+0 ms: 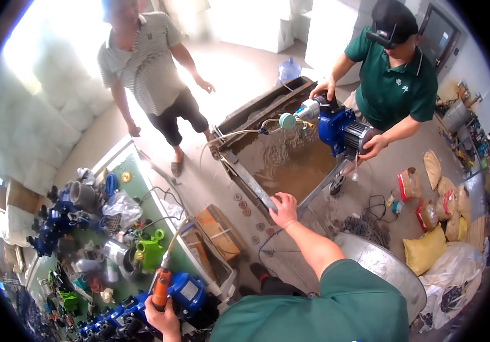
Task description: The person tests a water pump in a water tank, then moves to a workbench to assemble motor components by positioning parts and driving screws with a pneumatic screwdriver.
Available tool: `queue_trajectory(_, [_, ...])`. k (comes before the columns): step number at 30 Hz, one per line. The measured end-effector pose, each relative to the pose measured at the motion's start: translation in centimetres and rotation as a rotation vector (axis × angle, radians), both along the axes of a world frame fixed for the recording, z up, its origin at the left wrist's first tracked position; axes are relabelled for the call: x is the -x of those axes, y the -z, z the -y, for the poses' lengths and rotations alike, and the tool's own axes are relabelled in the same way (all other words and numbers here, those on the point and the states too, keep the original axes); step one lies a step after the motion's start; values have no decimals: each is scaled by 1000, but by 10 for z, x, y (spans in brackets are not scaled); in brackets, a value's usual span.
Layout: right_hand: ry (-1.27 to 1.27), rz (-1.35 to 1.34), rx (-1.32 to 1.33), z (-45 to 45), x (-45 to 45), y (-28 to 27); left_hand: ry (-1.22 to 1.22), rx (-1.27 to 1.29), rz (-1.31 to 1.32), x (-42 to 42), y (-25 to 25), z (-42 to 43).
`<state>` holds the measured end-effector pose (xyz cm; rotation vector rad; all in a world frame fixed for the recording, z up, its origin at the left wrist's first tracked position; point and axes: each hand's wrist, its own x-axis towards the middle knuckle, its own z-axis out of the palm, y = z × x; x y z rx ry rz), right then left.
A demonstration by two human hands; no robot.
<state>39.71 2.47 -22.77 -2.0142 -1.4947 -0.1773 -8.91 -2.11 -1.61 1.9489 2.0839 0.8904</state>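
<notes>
My left hand [164,320] is closed around an orange air gun [162,289] with a pale hose [175,239] at its upper end. Beside it, on the bench, are blue pumps [186,289] and a bright green casting [150,251]. My right hand [285,211] grips the metal rim [259,196] of a tank of murky brown water [290,165]. Above the water, a co-worker's two hands support a blue pump with a finned motor [339,132]. A round gauge [287,121] and a thin hose [230,135] are attached to the pump.
The co-worker [396,91] in green stands across the tank; another person [142,62] stands at the left. The green bench [133,176] carries tools and parts. Cardboard boxes [219,232], a round metal tub [379,265], chain [364,229] and sacks [425,249] occupy the floor.
</notes>
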Motion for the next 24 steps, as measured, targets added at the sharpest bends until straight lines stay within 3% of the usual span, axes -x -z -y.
queue_trajectory(3, [63, -141, -167, 2, 28, -30, 48, -53, 47, 6, 3, 2])
queue_trajectory(5, [-68, -272, -316, 7, 62, -67, 100, -106, 84, 11, 5, 3])
queue_trajectory(7, [-263, -498, -282, 24, 109, -109, 151, -147, 200, 12, -1, 3])
queue_trajectory(11, [-853, -777, 55, 60, 191, -201, 282, -200, 341, -4, -39, 8])
queue_trajectory(14, [-1121, -866, 57, 69, 228, -248, 417, -188, 458, -34, -74, 20])
queue_trajectory(17, [-1218, -1170, 106, 74, 247, -260, 452, 29, 574, -57, -87, 38])
queue_trajectory(19, [-1252, -1483, 272, 75, 250, -260, 522, 128, 634, -72, -89, 49])
queue_trajectory(23, [-1074, -1754, 305, 103, 240, -264, 701, 245, 579, -77, -76, 55])
queue_trajectory(24, [-1009, -1861, 183, 111, 239, -257, 746, 300, 498, -74, -81, 53])
